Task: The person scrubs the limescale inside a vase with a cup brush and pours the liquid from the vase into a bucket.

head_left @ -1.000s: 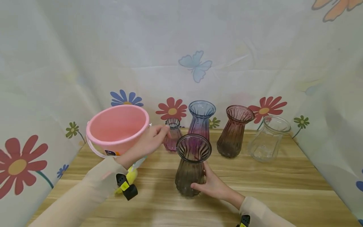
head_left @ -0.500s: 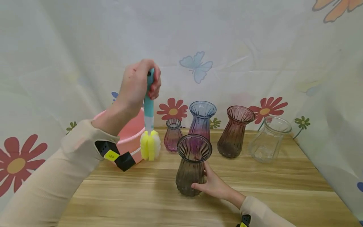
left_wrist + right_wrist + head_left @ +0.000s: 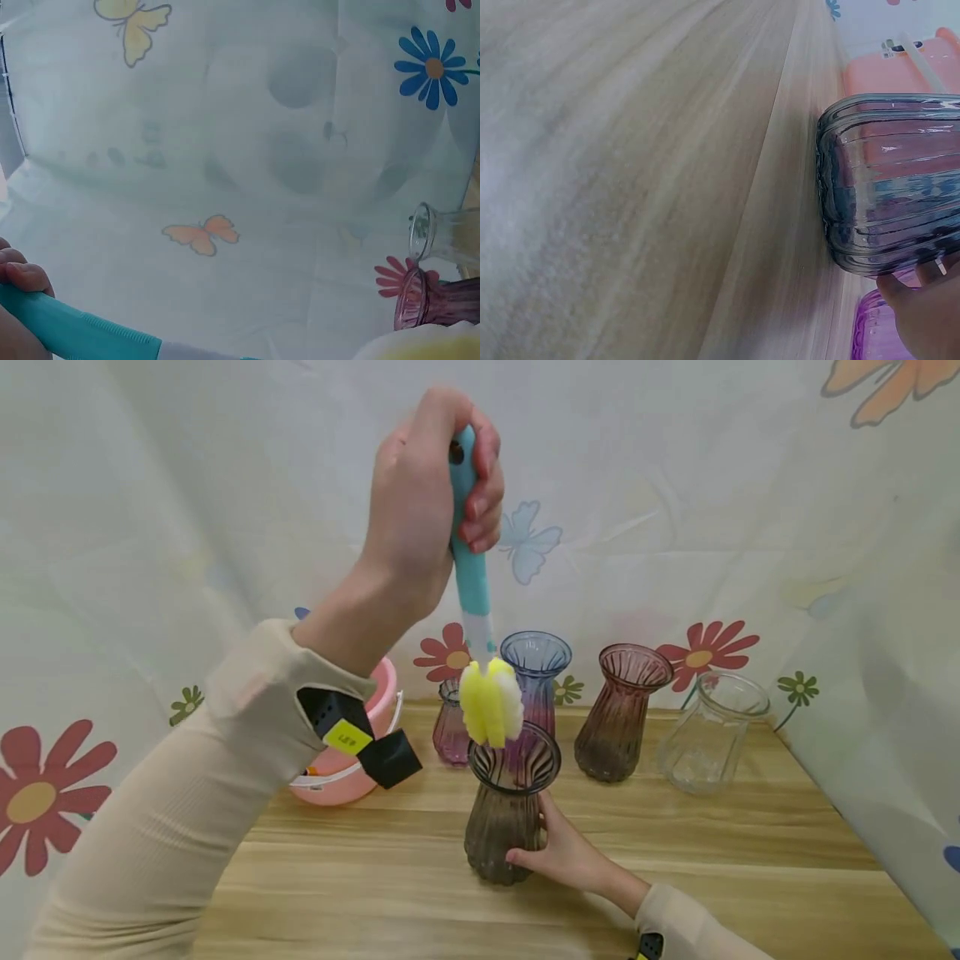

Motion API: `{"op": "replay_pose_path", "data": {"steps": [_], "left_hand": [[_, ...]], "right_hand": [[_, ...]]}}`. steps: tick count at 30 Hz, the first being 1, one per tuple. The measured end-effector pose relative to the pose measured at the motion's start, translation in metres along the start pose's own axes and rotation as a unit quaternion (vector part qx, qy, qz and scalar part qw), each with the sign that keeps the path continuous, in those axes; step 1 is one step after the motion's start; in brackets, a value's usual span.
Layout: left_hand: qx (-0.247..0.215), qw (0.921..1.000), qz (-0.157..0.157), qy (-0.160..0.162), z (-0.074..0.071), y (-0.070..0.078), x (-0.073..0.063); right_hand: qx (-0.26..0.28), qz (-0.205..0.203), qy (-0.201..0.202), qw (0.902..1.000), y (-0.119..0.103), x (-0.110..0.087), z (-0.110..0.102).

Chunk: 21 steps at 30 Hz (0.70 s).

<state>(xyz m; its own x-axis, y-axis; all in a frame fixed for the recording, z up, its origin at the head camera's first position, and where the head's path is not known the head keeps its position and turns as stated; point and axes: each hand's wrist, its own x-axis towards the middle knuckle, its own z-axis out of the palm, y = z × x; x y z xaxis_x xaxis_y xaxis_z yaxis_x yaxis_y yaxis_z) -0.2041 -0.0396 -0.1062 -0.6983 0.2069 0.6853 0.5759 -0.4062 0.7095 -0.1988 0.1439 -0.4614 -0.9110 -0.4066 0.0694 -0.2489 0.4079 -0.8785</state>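
Head view: left hand (image 3: 417, 493) grips sponge brush (image 3: 474, 585), right hand (image 3: 564, 853) clasps ribbed glass vase (image 3: 502, 814)

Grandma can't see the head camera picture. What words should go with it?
A person's left hand holds a sponge brush near the mouth of a dark glass vase, which the right hand grips on a wooden table. Four more vases and a pink bucket stand farther back.

Bucket (image 3: 348, 788) left of five vases (image 3: 497, 831)
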Motion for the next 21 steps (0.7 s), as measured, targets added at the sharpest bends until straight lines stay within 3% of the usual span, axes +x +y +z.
{"op": "replay_pose_path", "data": {"steps": [8, 15, 21], "left_hand": [[-0.047, 0.9934, -0.105, -0.003, -0.001, -0.037, -0.015], [-0.055, 0.9905, -0.125, -0.014, -0.006, -0.057, -0.025], [-0.041, 0.9857, -0.163, -0.018, -0.005, -0.076, -0.039]], "right_hand": [[0.005, -0.001, -0.009, 0.9999, -0.002, 0.0, 0.0], [0.008, 0.005, -0.012, 0.9999, -0.003, -0.001, 0.0], [0.012, 0.008, -0.007, 0.9999, -0.005, -0.003, -0.002]]}}
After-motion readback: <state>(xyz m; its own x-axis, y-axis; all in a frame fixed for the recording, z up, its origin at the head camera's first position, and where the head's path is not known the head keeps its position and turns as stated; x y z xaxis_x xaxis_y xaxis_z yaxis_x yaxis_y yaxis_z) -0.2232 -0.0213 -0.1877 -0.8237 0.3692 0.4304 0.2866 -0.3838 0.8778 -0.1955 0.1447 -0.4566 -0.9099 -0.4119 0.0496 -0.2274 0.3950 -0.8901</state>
